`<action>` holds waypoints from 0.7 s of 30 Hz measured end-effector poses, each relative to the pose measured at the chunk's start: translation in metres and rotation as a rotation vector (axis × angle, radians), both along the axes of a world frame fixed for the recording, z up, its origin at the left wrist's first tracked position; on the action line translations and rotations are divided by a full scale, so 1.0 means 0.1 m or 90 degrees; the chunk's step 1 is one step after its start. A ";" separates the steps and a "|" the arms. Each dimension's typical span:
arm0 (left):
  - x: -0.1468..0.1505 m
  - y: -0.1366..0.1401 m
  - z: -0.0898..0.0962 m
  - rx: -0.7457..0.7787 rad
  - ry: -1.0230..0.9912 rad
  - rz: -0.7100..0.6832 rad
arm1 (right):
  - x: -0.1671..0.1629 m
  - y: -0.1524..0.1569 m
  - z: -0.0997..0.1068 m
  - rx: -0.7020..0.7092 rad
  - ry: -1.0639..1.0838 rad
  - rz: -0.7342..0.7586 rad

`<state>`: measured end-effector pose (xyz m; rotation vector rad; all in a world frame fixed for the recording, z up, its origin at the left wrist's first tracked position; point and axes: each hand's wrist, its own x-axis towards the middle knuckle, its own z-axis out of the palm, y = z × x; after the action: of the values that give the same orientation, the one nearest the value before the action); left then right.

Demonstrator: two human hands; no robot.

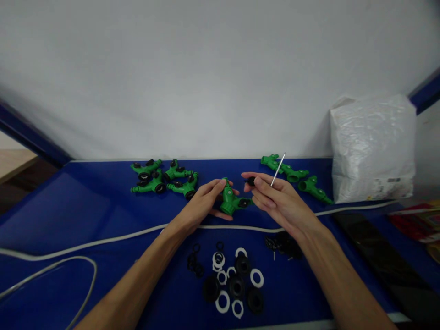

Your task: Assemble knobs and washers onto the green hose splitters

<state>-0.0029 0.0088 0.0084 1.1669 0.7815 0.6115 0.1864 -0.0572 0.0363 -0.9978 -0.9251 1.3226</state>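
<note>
My left hand (210,195) is closed on a green Y-shaped hose splitter (228,201), which has a black valve knob on its right branch. Between the thumb and fingers of my right hand (278,197) is a small black valve knob (251,181), just right of the splitter and apart from it. A thin metal screwdriver shaft (278,168) sticks up from the same hand; its handle is hidden in the palm. Below the hands lie black threaded collars (236,286), white rings (256,277), black O-rings (195,266) and a heap of small black parts (283,243).
Several splitters with black fittings (151,184) stand at the back left. Bare green splitter bodies (297,175) lie at the back right, beside a white plastic-wrapped package (374,149). A white cable (137,236) crosses the blue table (113,206). A dark flat object (374,256) lies at right.
</note>
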 end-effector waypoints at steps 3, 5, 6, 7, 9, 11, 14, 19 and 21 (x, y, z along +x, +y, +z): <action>0.01 0.00 0.00 0.001 -0.009 0.029 | -0.01 0.00 -0.01 -0.009 0.003 0.014; 0.01 -0.01 0.01 0.003 -0.012 0.048 | -0.01 -0.01 -0.01 -0.014 0.002 0.024; 0.01 -0.01 0.01 0.003 -0.014 0.055 | -0.01 -0.01 -0.01 -0.015 0.003 0.028; 0.01 -0.01 0.01 0.002 -0.014 0.059 | -0.01 -0.01 -0.01 -0.017 0.002 0.033; 0.01 -0.02 0.01 0.001 -0.015 0.060 | -0.02 -0.02 -0.01 -0.023 -0.002 0.043; 0.01 -0.02 0.00 -0.002 -0.014 0.058 | -0.02 -0.02 0.01 -0.030 -0.011 0.049; 0.02 -0.03 0.00 -0.011 -0.012 0.058 | -0.02 -0.02 0.01 -0.034 -0.027 0.045; 0.04 -0.05 0.03 -0.041 -0.015 0.064 | -0.03 -0.01 -0.05 -0.002 -0.109 -0.013; 0.05 -0.05 0.03 -0.046 -0.019 0.063 | -0.03 -0.01 -0.06 0.003 -0.168 -0.032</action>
<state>0.0017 0.0042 0.0116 1.0556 0.8327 0.6760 0.1835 -0.0578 0.0299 -1.2043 -1.0924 1.1638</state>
